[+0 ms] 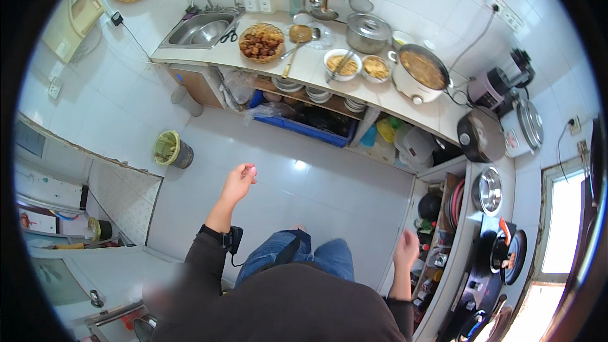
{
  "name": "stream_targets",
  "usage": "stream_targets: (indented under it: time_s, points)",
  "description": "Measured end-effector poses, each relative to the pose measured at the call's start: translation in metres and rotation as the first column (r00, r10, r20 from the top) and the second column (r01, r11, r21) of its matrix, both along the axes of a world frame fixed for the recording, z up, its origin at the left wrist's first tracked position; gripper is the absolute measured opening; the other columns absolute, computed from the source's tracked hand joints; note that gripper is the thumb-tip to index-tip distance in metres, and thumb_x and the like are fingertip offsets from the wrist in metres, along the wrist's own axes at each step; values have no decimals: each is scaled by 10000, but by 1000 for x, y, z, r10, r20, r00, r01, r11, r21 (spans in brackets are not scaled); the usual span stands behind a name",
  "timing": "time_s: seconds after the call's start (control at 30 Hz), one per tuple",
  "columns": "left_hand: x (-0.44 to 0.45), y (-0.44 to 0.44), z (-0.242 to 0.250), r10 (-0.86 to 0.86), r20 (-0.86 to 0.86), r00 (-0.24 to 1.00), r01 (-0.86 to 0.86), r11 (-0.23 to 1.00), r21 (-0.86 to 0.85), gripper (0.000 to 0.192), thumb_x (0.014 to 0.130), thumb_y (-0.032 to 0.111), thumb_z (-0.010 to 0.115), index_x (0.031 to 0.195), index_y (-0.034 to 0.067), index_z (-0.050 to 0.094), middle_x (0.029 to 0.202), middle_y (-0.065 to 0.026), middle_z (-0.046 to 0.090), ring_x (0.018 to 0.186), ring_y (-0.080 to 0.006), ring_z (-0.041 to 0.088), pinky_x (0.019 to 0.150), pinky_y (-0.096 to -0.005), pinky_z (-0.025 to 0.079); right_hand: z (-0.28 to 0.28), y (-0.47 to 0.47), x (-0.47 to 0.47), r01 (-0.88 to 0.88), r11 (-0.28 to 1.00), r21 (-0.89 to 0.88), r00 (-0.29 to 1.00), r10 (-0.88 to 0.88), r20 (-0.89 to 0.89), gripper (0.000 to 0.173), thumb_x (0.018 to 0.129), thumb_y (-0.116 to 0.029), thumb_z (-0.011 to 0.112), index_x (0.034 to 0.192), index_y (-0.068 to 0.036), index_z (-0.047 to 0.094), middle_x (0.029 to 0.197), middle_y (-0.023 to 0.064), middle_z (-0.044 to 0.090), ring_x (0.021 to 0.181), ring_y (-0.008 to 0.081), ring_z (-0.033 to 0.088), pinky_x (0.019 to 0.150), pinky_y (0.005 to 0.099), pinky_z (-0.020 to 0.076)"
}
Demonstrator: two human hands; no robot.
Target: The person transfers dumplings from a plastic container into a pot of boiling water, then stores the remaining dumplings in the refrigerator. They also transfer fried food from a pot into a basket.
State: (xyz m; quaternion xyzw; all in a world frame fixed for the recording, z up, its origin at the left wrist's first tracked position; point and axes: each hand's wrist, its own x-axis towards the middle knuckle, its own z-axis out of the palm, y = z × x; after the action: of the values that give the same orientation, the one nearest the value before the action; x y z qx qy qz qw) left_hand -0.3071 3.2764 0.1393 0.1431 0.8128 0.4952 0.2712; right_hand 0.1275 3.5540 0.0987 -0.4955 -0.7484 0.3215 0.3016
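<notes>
My left hand (240,179), its fingers curled together around nothing, is raised over the tiled floor, with a dark strapped device (232,239) at the wrist. Lower right, my slightly blurred right hand (407,248) hangs beside the open shelves of the side counter, fingers drawn in and no object visible in it. Neither hand touches anything. Ahead, the counter bears a woven basket (262,61) of browned food pieces, a long-handled ladle (290,60), a white bowl (328,69) with tongs across it, a smaller bowl (377,80) and a white electric pot (403,80) of broth.
A steel sink (172,39) is at the counter's left, a lidded pot (368,38) at the back. A waste bin (185,156) stands on the floor. On the right are a rice cooker (483,134), a steel basin (494,191) and a stove with a frying pan (518,266). A blue crate (304,130) sits below.
</notes>
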Motion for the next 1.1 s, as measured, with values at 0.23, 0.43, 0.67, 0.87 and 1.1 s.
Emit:
stream_targets:
  time_s: [0.23,0.43,0.67,0.87,1.1]
  points:
    - [-140,13,8,197,186,963,-224,965,138,458,957,420,410,1212,54,512,1025,-94,631,831,-153,617,635,-259,448,59,-3,-393,-724,600,-339,636,392,-665,304,888,-67,574,1180,-11,513,1043,101,585,898,176,613,763,289,518]
    - [-310,47,-3,289,291,912,-334,935,119,617,936,557,342,1307,69,419,1133,-116,587,975,-182,575,751,-317,440,37,29,-634,-504,622,-599,809,98,-580,462,958,-211,461,1367,-68,301,1180,127,523,975,202,578,717,325,498]
    - [-505,161,-54,271,521,809,-399,904,151,798,889,663,284,1351,15,355,1331,-181,449,1196,-296,463,954,-479,382,-30,92,-801,-271,587,-763,935,-27,-353,415,960,-202,391,1348,-56,367,1134,118,559,913,189,543,725,321,472]
    - [-572,215,-68,41,783,621,-412,867,281,879,866,707,198,1346,-10,362,1318,-172,474,1212,-262,472,969,-420,418,-31,101,-817,-333,589,-736,914,10,-406,337,956,-46,360,1281,-8,440,1136,102,572,1010,178,544,906,288,424]
    - [-580,221,-47,-35,792,609,-420,833,360,776,882,674,261,1375,83,357,1355,-129,446,1241,-276,437,1002,-428,388,-2,101,-824,-439,550,-711,850,-1,-526,326,955,-51,374,1262,3,468,1129,91,585,1005,166,559,866,292,444]
